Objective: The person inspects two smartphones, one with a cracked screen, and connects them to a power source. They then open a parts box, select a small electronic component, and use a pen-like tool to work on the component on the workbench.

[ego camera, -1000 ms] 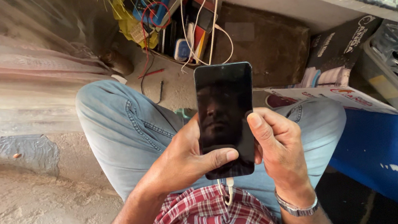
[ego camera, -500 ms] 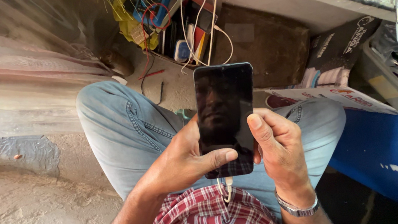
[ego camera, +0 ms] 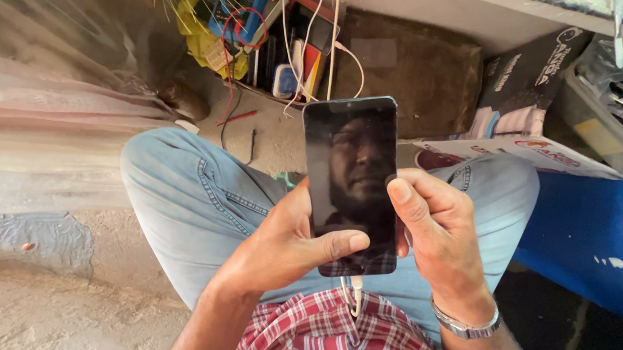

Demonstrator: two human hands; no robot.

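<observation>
Dark-screened smartphone (ego camera: 354, 185) held in both hands above the lap, cable plugged in at its bottom edge.

Left hand (ego camera: 276, 242) cups the phone's left edge from behind, thumb laid across the lower glass; right hand (ego camera: 437, 231) closes on the right edge, thumb upright along the side. Both grips are closed on the phone, none slack. Screen faces up, blank, reflective. Judged: light, rigid slab; glass front smooth, likely slippery and prone to crack if dropped. Best held by the long side edges, as here, fingers behind the back. The white cable (ego camera: 356, 296) hangs from the bottom port over the plaid shirt (ego camera: 325, 347); a tug there could strain the port.
</observation>
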